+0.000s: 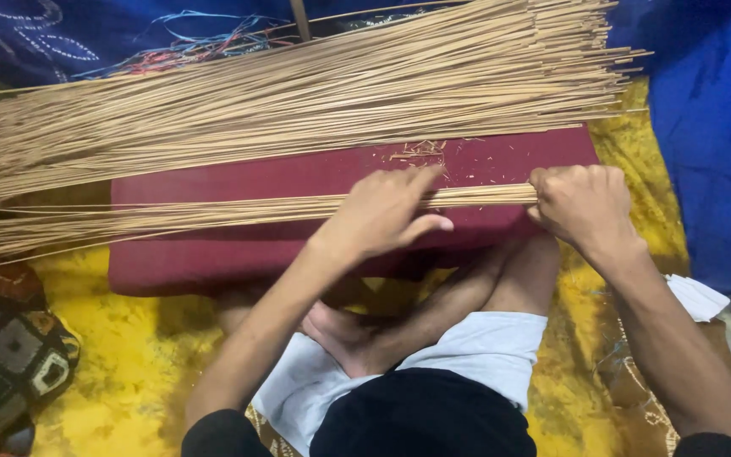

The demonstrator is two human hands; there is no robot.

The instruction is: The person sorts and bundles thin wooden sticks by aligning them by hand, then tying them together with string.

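Observation:
A small bundle of thin tan sticks lies lengthwise across a dark red cushion. My right hand is closed around the bundle's right end. My left hand rests on the same bundle near its middle, fingers laid over the sticks and thumb underneath. A much larger heap of the same long sticks lies fanned out behind the cushion, its ends reaching right. Small splinters are scattered on the cushion top.
I sit cross-legged on a yellow patterned cloth, my bare foot just below the cushion. Blue fabric hangs at the right and back. Coloured threads lie behind the heap. A patchwork cushion sits at lower left.

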